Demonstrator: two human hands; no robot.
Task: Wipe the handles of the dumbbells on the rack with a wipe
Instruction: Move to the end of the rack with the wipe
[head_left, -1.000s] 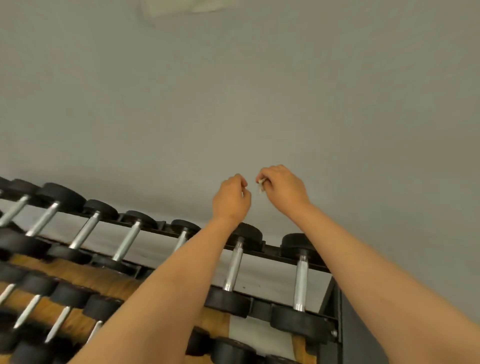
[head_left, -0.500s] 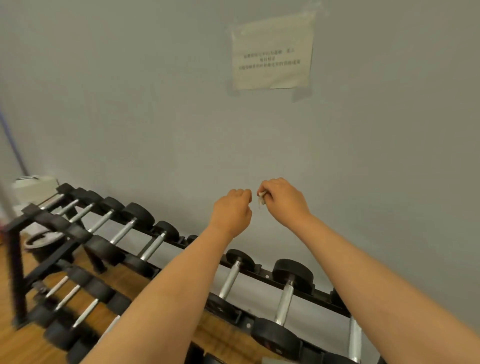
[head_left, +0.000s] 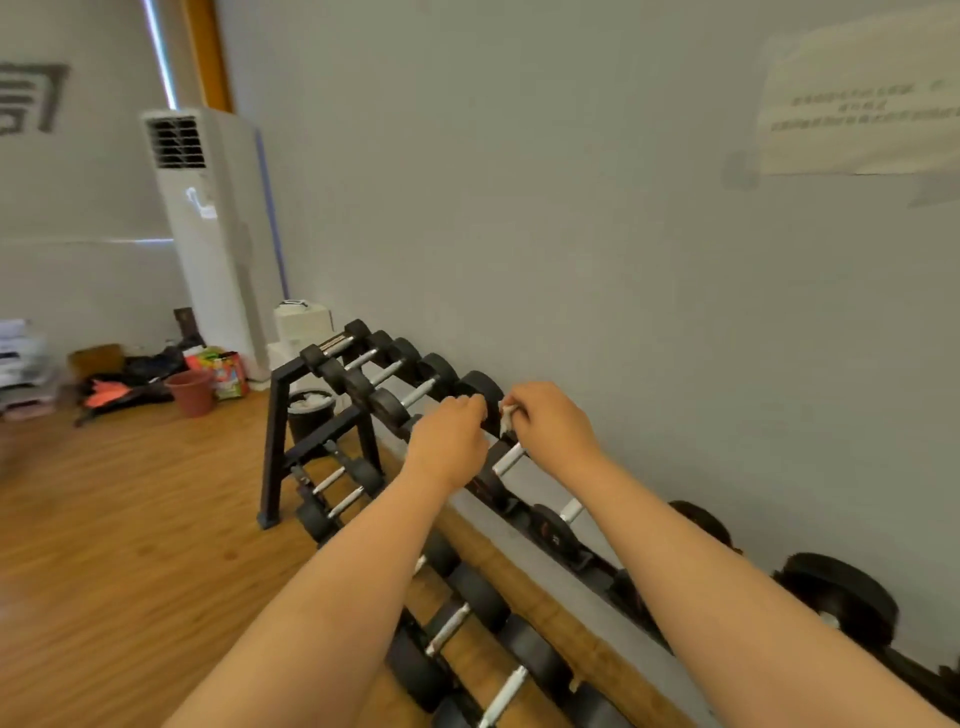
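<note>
Both hands are raised over the top tier of the black dumbbell rack (head_left: 272, 447), about midway along it and just above the row of dumbbells (head_left: 387, 408) lying there. The right hand (head_left: 553, 426) has its fingers curled and pinches a small white wipe (head_left: 506, 414) between thumb and fingertips. The wipe hangs clear of the steel, just above a chrome handle (head_left: 510, 458) on the rack's top tier. The left hand (head_left: 451, 441) sits beside the right, nearly touching it, with its fingers curled into a loose fist. Its knuckles face the camera, so I cannot tell whether it also holds an edge of the wipe.

More dumbbells (head_left: 470, 592) lie on the rack's lower tier, below the forearms. The rack stands along a grey wall (head_left: 519, 208) on a wooden floor (head_left: 114, 519). A paper notice (head_left: 857, 98) is taped to the wall above the rack's near end. Beyond the rack's far end stands a tall white air conditioner (head_left: 213, 234), with a black bin (head_left: 310, 415) under the far frame and a reddish-brown bucket (head_left: 191, 393) further out on the floor.
</note>
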